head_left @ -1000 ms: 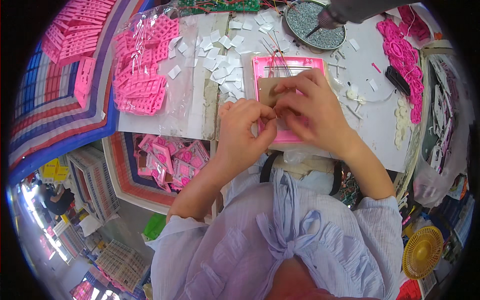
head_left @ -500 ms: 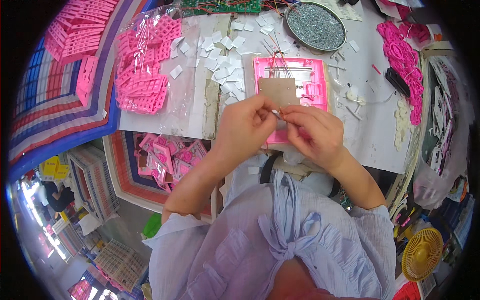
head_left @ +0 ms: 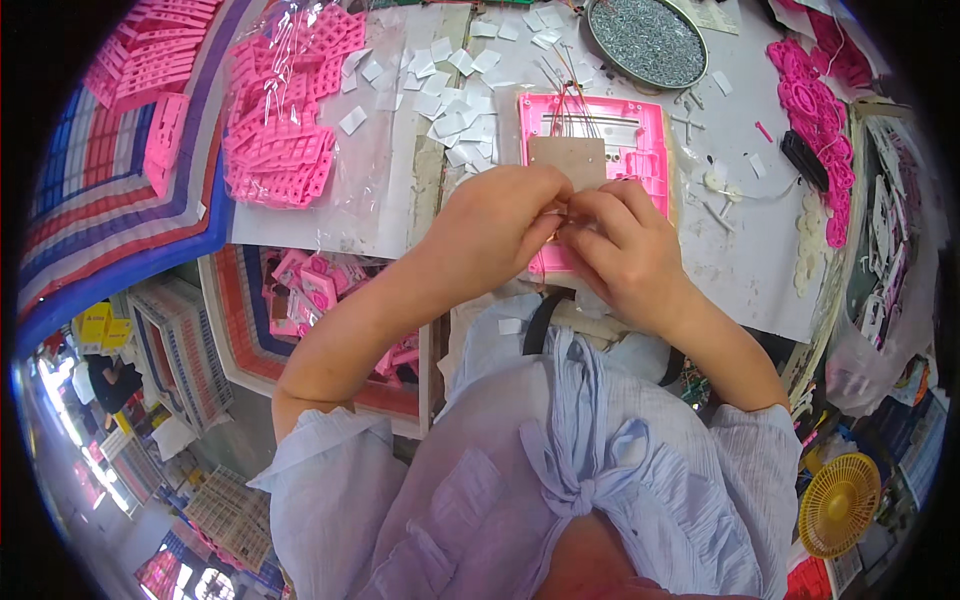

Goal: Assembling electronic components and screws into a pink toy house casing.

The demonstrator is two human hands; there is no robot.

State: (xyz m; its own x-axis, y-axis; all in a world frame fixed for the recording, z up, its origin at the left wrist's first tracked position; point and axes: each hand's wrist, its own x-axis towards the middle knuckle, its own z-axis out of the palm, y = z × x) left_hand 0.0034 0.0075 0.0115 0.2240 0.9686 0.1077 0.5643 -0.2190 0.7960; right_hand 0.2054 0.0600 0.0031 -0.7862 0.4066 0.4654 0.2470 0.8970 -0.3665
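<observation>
The person's left hand and right hand now crowd together, hiding the thin orange strand visible between the fingertips half a second earlier. The bare left forearm swings out toward eight o'clock, covering more of the glossy pink plastic parts. The right hand sits lower than a second ago, baring the flat brown board's upper part. A small white square now shows at seven o'clock from the rectangular pink plastic frame; the dark pointed tool at one o'clock is gone.

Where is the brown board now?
In the head view, right of centre, the brown board is over the pink casing, partly hidden by the left hand and right hand.
</observation>
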